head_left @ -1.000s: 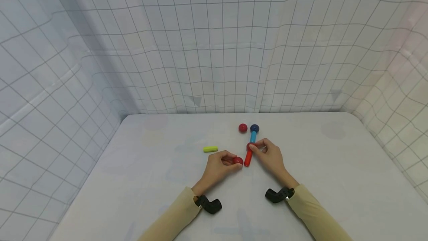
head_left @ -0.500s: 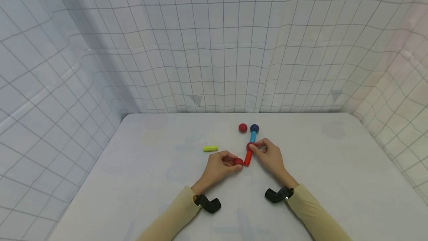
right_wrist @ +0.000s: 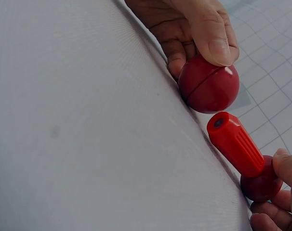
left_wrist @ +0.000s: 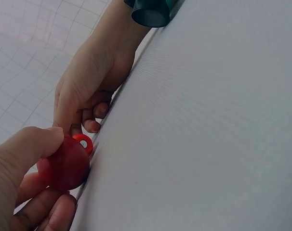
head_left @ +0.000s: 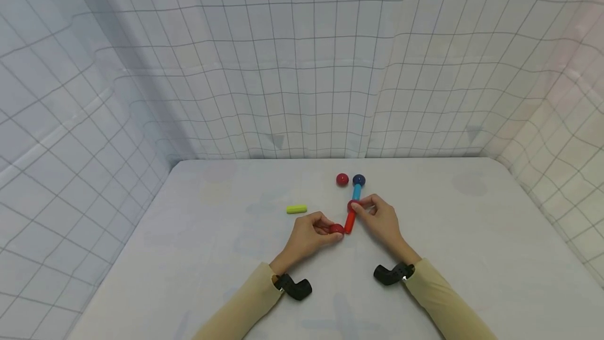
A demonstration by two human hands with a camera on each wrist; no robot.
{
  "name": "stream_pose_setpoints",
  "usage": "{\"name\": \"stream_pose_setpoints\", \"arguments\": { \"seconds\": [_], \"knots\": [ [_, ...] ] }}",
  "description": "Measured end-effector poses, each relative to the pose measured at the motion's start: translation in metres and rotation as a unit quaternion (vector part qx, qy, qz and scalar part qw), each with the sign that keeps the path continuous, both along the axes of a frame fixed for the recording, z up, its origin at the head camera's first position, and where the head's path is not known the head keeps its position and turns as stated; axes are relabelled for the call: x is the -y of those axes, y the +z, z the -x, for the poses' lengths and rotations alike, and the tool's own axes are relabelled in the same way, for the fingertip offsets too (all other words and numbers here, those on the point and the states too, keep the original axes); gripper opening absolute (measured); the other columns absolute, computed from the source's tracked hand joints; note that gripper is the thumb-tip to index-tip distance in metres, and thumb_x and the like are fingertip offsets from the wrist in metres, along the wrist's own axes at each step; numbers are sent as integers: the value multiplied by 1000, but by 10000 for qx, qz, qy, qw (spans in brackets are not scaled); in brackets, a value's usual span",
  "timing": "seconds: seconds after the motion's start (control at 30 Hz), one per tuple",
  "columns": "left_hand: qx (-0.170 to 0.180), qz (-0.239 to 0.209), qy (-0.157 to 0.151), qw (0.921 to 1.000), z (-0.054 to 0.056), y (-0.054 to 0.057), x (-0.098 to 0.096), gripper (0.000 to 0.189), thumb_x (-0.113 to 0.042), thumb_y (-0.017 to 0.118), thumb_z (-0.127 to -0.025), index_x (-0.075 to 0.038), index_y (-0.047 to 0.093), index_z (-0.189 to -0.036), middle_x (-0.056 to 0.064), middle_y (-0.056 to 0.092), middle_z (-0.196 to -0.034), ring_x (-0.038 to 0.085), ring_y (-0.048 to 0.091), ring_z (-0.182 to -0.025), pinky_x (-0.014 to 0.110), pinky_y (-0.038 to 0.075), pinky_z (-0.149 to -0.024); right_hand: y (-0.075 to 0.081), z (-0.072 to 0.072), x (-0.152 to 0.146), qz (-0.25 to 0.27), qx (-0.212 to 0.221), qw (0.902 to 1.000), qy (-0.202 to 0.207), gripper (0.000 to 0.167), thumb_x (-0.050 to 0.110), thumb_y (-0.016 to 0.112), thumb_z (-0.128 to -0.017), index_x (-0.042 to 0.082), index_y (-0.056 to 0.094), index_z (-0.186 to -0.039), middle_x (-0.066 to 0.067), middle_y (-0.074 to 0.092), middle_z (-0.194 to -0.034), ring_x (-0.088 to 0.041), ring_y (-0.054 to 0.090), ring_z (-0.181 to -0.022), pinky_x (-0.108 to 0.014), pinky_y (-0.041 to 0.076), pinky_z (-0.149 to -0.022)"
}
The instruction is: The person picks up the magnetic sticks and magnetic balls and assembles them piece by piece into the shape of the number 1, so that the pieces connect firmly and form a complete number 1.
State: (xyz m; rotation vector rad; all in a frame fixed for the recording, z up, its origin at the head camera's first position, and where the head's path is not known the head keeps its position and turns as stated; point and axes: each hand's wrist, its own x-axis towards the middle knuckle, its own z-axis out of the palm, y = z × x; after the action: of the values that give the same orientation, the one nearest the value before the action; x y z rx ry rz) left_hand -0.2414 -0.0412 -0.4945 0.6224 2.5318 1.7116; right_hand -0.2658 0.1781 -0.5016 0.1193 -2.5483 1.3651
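In the head view my left hand [head_left: 309,235] pinches a red ball [head_left: 336,229] between thumb and fingers, low over the table. My right hand [head_left: 381,222] pinches a second red ball [head_left: 352,205], which joins a red rod [head_left: 349,222] to a light blue rod [head_left: 357,191]. At the far end of the blue rod sits a dark blue ball [head_left: 359,179]. The right wrist view shows the red rod's free end, with a dark round centre, close to the left hand's ball [right_wrist: 209,86]. Only a red ring-like end [left_wrist: 83,143] of that rod shows in the left wrist view.
Another red ball [head_left: 342,179] lies loose beside the dark blue one. A short yellow-green rod [head_left: 297,209] rests left of it, beyond the left hand. White grid-patterned curtains [head_left: 302,67] rise behind and beside the white table [head_left: 212,251].
The ball in my left hand has shifted very slightly toward the red rod's free end, narrowing the gap. My right hand keeps its hold with hardly any movement.
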Motion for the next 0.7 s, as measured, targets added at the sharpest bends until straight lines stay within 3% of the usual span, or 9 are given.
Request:
{"name": "stream_pose_setpoints", "arguments": {
  "seconds": [0.33,0.7],
  "knots": [
    [114,20,-13,9999,-4,0,0,27,-21,81,-77,-6,68,-96,0,68,-86,9,64,-71,22,52,-66,0,0,0,-2,9,10000,38,32,42,70,-85,13,65,-98,-2,64,-89,-16,46,-58,-26,34,-48],
    [-160,240,123,9995,-11,1,-3,32,-18,79,-78,-7,70,-106,-1,66,-89,6,62,-72,22,52,-68,2,-2,1,-10,42,10000,16,32,43,69,-85,14,65,-99,-1,65,-90,-18,47,-61,-27,35,-50]
  ]
}}
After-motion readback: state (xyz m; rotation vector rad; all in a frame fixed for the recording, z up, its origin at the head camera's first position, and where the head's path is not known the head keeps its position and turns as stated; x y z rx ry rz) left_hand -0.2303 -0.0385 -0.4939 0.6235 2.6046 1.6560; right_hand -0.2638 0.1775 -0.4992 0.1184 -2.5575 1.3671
